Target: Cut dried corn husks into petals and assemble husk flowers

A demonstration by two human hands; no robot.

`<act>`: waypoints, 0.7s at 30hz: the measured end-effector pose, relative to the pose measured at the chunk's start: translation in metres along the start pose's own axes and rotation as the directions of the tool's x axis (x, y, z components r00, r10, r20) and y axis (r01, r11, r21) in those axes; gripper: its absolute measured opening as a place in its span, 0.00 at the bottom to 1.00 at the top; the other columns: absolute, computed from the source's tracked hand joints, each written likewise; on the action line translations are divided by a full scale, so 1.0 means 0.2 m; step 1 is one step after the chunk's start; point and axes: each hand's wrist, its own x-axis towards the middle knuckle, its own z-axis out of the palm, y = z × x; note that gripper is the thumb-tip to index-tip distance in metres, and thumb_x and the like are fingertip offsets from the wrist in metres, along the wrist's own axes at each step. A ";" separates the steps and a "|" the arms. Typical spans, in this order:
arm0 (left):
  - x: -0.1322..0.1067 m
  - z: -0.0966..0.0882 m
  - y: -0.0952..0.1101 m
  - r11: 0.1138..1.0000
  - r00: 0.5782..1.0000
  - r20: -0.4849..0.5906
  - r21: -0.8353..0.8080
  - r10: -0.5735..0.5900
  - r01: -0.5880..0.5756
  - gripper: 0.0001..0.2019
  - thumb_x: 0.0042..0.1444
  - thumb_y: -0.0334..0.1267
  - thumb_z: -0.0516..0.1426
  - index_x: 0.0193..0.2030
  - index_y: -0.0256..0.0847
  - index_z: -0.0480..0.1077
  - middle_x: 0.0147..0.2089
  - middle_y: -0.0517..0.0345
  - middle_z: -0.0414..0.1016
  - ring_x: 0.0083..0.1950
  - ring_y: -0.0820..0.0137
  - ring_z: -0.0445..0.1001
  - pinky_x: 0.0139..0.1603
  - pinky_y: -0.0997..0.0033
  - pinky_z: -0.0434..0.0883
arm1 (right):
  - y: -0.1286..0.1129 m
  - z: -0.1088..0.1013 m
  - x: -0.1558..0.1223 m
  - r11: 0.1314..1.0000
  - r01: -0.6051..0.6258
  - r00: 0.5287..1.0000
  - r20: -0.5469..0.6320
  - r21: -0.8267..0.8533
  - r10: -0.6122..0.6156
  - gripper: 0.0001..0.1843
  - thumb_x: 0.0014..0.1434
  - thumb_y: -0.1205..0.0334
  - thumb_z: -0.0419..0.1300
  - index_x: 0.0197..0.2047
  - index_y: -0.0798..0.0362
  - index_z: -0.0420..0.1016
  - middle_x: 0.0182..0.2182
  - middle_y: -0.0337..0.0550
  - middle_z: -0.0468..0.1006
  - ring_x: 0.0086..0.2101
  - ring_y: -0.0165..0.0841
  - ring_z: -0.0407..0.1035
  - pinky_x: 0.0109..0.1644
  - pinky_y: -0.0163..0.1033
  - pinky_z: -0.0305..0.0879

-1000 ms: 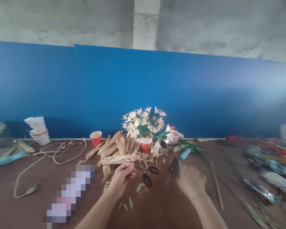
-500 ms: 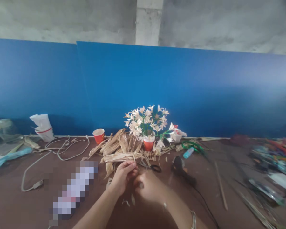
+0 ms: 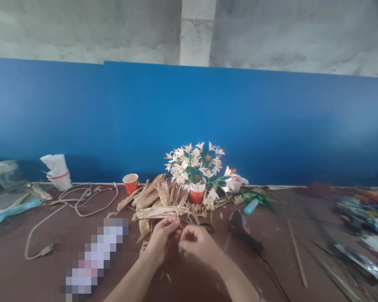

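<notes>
My left hand (image 3: pixel 164 237) is closed in a pinch, thumb against fingers, in front of a heap of dried corn husks (image 3: pixel 159 212). What it pinches is too small to make out. Close beside it on the right, my right hand (image 3: pixel 198 245) has curled fingers pointing toward the left fingertips; anything in them is hidden. Scissors with a dark handle (image 3: pixel 208 227) lie partly hidden behind my right hand. Small pale scraps (image 3: pixel 165 276) lie on the table below the hands. Beyond the husks, white husk-like flowers (image 3: pixel 193 161) on green stems stand in a red and white paper cup (image 3: pixel 197 196).
A black glue gun (image 3: pixel 244 233) with its cord lies to the right, near a thin stick (image 3: pixel 297 253). Another paper cup (image 3: pixel 130 183) stands left of the flowers. White cable (image 3: pixel 78 205) loops across the left side. Colourful clutter (image 3: pixel 368 209) fills the far right.
My right hand has shifted slightly up and right, its fingers now nearer level with the left fingertips. The left hand stays pinched in nearly the same place. The view has tilted slightly.
</notes>
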 end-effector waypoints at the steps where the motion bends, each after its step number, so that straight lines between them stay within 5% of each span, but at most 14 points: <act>1: 0.00 0.00 0.00 1.000 1.000 0.006 0.017 0.013 -0.013 0.12 0.36 0.36 0.67 0.26 0.35 0.70 0.21 0.63 0.70 0.20 0.81 0.66 0.20 0.83 0.61 | -0.01 -0.02 0.01 0.997 -0.031 0.995 -0.095 0.075 0.038 0.04 0.47 0.64 0.57 0.24 0.54 0.70 0.19 0.35 0.72 0.22 0.27 0.66 0.27 0.30 0.61; 6: -0.03 0.04 -0.01 0.986 0.997 -0.020 0.155 0.071 -0.067 0.12 0.37 0.39 0.66 0.25 0.36 0.69 0.20 0.65 0.68 0.18 0.80 0.64 0.16 0.83 0.54 | 0.03 -0.05 0.06 0.991 -0.007 0.902 -0.428 0.132 0.063 0.07 0.44 0.62 0.60 0.23 0.54 0.66 0.18 0.34 0.68 0.22 0.28 0.64 0.26 0.32 0.61; 11: -0.04 0.05 -0.04 0.963 0.989 -0.062 0.245 0.135 -0.116 0.14 0.37 0.42 0.65 0.27 0.37 0.69 0.15 0.65 0.67 0.14 0.80 0.59 0.15 0.82 0.53 | 0.07 -0.01 0.06 0.992 0.022 0.895 -0.444 0.121 0.035 0.08 0.47 0.64 0.57 0.33 0.56 0.71 0.25 0.42 0.75 0.27 0.33 0.69 0.31 0.35 0.66; 14: -0.03 0.04 -0.05 0.935 0.976 -0.071 0.309 0.204 -0.173 0.12 0.38 0.41 0.65 0.26 0.37 0.70 0.15 0.64 0.68 0.15 0.78 0.61 0.17 0.80 0.56 | 0.04 0.00 0.05 1.000 0.010 0.894 -0.449 0.010 -0.005 0.06 0.47 0.64 0.56 0.30 0.55 0.72 0.26 0.43 0.76 0.28 0.34 0.70 0.33 0.36 0.66; 18: -0.02 0.02 -0.06 0.812 0.911 -0.050 0.476 0.409 -0.338 0.06 0.39 0.37 0.64 0.24 0.37 0.74 0.20 0.58 0.74 0.22 0.71 0.69 0.24 0.76 0.63 | 0.00 0.02 0.03 0.985 -0.047 0.881 -0.472 -0.167 -0.038 0.04 0.47 0.64 0.56 0.24 0.53 0.70 0.21 0.39 0.75 0.25 0.34 0.70 0.30 0.35 0.65; 21: -0.02 0.02 -0.08 0.741 0.875 -0.073 0.568 0.479 -0.358 0.02 0.39 0.33 0.62 0.23 0.38 0.76 0.22 0.56 0.76 0.24 0.68 0.70 0.26 0.75 0.64 | -0.01 0.05 0.02 0.949 -0.074 0.862 -0.498 -0.305 -0.092 0.04 0.47 0.66 0.55 0.23 0.52 0.68 0.21 0.40 0.75 0.24 0.33 0.70 0.29 0.34 0.64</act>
